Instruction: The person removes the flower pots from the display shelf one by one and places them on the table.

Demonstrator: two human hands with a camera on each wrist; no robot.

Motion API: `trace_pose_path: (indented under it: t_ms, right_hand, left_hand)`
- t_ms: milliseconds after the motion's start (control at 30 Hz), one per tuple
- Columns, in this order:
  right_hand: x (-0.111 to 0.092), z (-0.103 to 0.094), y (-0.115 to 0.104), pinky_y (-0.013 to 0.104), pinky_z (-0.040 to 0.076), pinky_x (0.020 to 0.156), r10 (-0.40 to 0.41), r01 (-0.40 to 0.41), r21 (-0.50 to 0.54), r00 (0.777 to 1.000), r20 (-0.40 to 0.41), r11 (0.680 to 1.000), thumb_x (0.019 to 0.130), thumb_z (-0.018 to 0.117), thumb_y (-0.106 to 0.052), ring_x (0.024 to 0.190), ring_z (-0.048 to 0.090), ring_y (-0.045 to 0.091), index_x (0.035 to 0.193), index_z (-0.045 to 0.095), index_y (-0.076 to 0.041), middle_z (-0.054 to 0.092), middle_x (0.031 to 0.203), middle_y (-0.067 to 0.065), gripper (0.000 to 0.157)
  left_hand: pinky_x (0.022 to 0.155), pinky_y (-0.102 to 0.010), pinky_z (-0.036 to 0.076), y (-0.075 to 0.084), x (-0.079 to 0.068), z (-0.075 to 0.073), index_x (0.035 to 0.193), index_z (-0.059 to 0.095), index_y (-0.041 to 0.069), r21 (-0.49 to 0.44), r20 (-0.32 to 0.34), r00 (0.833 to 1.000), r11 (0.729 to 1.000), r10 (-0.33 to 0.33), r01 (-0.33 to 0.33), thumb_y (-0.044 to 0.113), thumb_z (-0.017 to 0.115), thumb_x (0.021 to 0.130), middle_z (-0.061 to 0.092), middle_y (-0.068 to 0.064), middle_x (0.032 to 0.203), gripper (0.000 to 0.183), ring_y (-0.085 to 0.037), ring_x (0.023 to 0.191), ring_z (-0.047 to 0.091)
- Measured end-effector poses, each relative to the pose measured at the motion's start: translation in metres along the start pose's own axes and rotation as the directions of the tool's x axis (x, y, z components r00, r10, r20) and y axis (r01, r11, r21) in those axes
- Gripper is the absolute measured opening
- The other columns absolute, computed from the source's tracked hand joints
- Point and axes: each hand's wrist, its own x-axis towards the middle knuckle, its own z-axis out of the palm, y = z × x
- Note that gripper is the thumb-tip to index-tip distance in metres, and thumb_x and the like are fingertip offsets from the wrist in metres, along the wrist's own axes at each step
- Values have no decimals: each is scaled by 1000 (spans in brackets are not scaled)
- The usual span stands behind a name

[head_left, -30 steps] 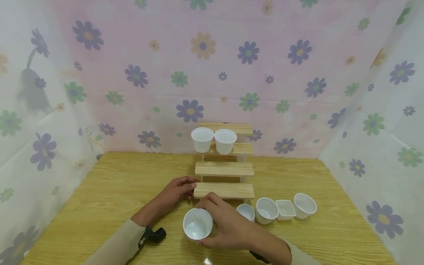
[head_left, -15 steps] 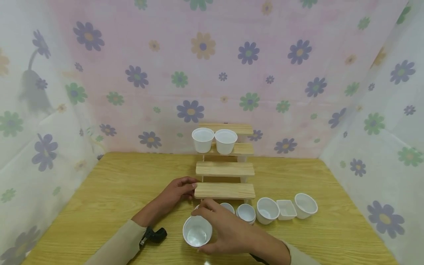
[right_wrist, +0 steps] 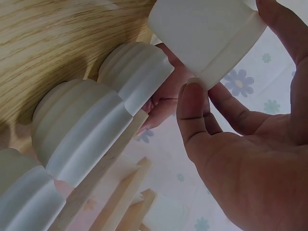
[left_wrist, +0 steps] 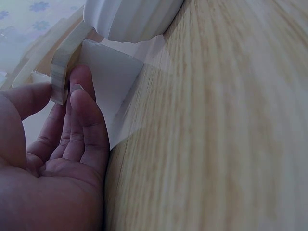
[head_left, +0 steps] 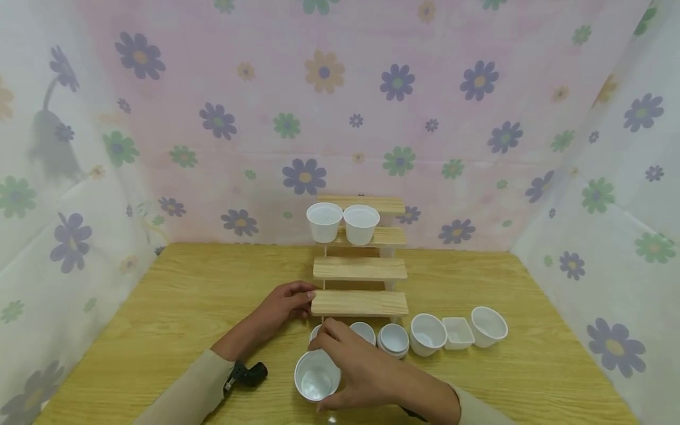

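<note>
My right hand [head_left: 366, 372] grips a round white plastic pot [head_left: 317, 378] by its rim, thumb and fingers on opposite sides, over the front of the table. In the right wrist view this held pot [right_wrist: 207, 38] is smooth-walled. My left hand [head_left: 284, 307] pinches the left end of the lowest plank [head_left: 358, 303] of a stepped wooden stand; the left wrist view shows thumb and fingers [left_wrist: 86, 108] on either side of the plank end [left_wrist: 62, 72]. Ribbed white pots [right_wrist: 82, 127] stand in front of the stand, partly hidden by my right hand in the head view.
Two white pots [head_left: 325, 222] sit side by side on an upper step. Right of the stand, a row holds small stacked pots [head_left: 394, 340], a round pot [head_left: 428, 334], a square pot [head_left: 458, 333] and a tilted oval-looking pot [head_left: 489, 326]. Flowered cloth [head_left: 361, 136] hangs behind.
My right hand has drawn the held pot slightly toward the table's front, uncovering more of the small pots behind it. My left hand stays on the plank end.
</note>
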Motion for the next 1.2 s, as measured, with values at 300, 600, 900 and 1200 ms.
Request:
trace_pose_path:
  t_ms: [300,600,900,1200]
  right_hand:
    - [0,5,1,18,46,103,-22,22,-7,1000,16,1000,77,97,-46,119,49,7,132,58,-12,49,126,-3,75]
    - [-1,6,2,16,45,101,-39,39,-7,999,6,999,78,96,-45,115,48,6,134,58,-12,49,123,-2,75]
    - [-1,3,2,16,45,101,-53,53,-43,999,6,998,79,96,-41,116,50,7,134,60,-11,50,124,-1,72]
    - [-1,2,2,15,45,101,-47,49,-46,998,35,998,80,95,-43,118,49,7,137,59,-10,48,127,-2,75]
  left_hand:
    - [80,-29,57,2,-1,1,134,63,-5,-6,-1,1000,1000,-3,3,26,60,111,65,-5,98,39,-18,89,63]
    - [80,-30,57,1,-2,0,135,63,-4,1,1,1000,1000,-2,2,29,60,111,65,-5,98,41,-18,90,63]
    - [81,-31,57,1,-1,0,137,61,-4,-4,6,1000,1000,-2,2,29,60,111,64,-7,98,42,-20,91,64]
    - [80,-31,57,0,0,-1,137,61,-4,-2,7,1000,1000,-1,1,28,60,111,64,-7,97,42,-19,89,64]
